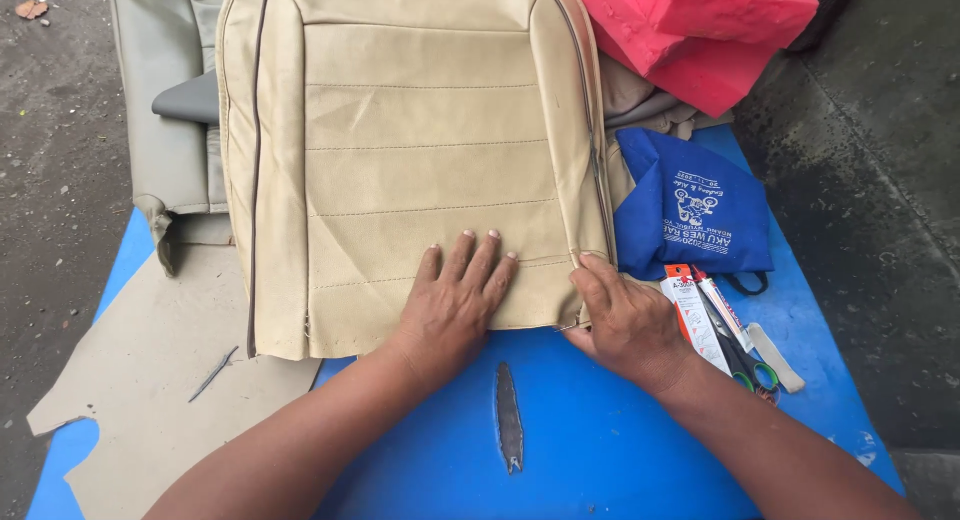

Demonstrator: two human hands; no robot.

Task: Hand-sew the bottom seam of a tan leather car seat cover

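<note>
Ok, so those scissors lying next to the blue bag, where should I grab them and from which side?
Best by the green handle loops, coming from the near right edge of the blue table. The scissors lie flat with the loops toward you and clear, while the blades run under the small orange-and-white packets, and the right hand blocks the left side.

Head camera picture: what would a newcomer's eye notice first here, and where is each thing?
A large beige stitched fabric seat cover lies in the middle of the blue table. The left hand presses flat on its lower edge, while the right hand pinches its lower right corner. Bright red foam blocks sit at the top right, above a blue cloth bag.
</note>
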